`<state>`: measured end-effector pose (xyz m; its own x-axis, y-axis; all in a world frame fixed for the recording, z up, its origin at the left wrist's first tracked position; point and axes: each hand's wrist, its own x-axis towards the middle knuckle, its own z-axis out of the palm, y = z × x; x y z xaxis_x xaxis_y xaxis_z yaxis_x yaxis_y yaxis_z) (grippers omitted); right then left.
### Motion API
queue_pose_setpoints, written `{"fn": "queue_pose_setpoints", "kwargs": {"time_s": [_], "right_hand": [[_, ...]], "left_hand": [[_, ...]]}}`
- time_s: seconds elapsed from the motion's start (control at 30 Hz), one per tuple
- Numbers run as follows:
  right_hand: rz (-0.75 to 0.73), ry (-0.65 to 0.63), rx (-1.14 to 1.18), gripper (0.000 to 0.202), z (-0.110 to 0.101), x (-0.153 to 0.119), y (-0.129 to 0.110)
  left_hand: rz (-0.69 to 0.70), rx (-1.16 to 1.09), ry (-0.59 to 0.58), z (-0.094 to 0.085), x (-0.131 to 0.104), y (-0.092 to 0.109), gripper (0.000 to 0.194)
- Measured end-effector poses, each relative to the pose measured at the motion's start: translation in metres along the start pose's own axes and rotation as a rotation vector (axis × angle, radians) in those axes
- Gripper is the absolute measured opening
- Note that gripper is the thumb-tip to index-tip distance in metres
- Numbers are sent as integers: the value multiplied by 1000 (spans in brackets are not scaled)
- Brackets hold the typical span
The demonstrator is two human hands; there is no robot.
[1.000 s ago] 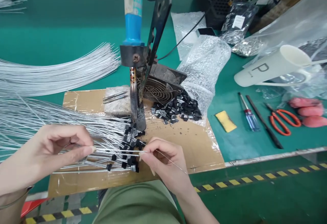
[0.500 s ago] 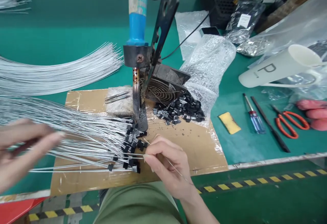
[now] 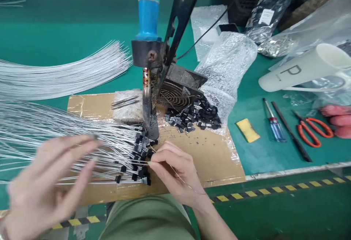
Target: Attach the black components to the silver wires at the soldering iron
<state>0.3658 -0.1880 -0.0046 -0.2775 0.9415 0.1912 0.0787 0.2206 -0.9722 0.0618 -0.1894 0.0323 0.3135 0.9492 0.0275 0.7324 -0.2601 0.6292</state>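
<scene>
My right hand [image 3: 177,170] pinches the end of a white cable [image 3: 141,162] between thumb and forefinger. A thin wire, resembling solder, runs through the same hand and trails towards the wrist. My left hand [image 3: 52,178] is over the lower bundle of white cables [image 3: 104,134], thumb and fingers apart, with nothing visible between them. Black plastic pieces [image 3: 141,148] cap many cable ends just left of my right hand. Above stands a soldering iron [image 3: 148,21] with a blue handle, clamped tip-down in a black metal stand [image 3: 181,10].
Loose small black pieces [image 3: 196,117] lie heaped by a round-grilled fan [image 3: 175,94] on the cardboard [image 3: 214,156]. Another cable bundle [image 3: 82,73] lies behind. To the right are a yellow sponge [image 3: 248,130], screwdriver [image 3: 275,125], black rod [image 3: 292,132], orange-handled cutters [image 3: 314,130] and white mug [image 3: 301,70].
My left hand has moved right over the cables, towards my right hand. My right hand, still pinching, has shifted slightly left. The camera view has shifted a little.
</scene>
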Motion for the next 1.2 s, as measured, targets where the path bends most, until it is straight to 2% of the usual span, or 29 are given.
{"fn": "queue_pose_setpoints", "kwargs": {"time_s": [0.03,0.07,0.13,0.2,0.3,0.43,0.5,0.57,0.7,0.73,0.83,0.9,1.07,1.2], "right_hand": [[-4,-6,0,18,0,0,0],[-10,-9,0,17,0,0,1],[-21,-10,2,17,0,-1,1],[-14,-1,6,17,0,-1,1],[5,12,33,17,0,0,1],[43,39,101,16,6,2,2],[93,89,135,17,9,2,2],[164,173,186,21,9,0,4],[260,327,419,52,5,-5,9],[267,382,472,54,4,-6,10],[259,598,527,43,5,-5,9],[246,654,518,47,8,-5,7],[298,478,475,53,19,-4,3],[352,339,428,27,26,1,-2]], "left_hand": [[93,70,118,14,7,23,82],[186,93,154,26,13,43,74],[242,57,104,42,22,72,51],[220,2,51,51,28,83,30],[91,-79,-44,55,33,76,15],[-133,-207,-141,56,35,68,20],[-212,-271,-117,57,35,70,23],[-292,-322,-45,58,34,71,21],[-420,-395,42,57,33,70,20],[-434,-408,47,57,33,70,20],[-448,-440,68,55,34,71,20],[-461,-448,84,54,35,72,21],[-486,-442,87,53,36,75,23],[-459,-435,49,54,36,74,25]]}}
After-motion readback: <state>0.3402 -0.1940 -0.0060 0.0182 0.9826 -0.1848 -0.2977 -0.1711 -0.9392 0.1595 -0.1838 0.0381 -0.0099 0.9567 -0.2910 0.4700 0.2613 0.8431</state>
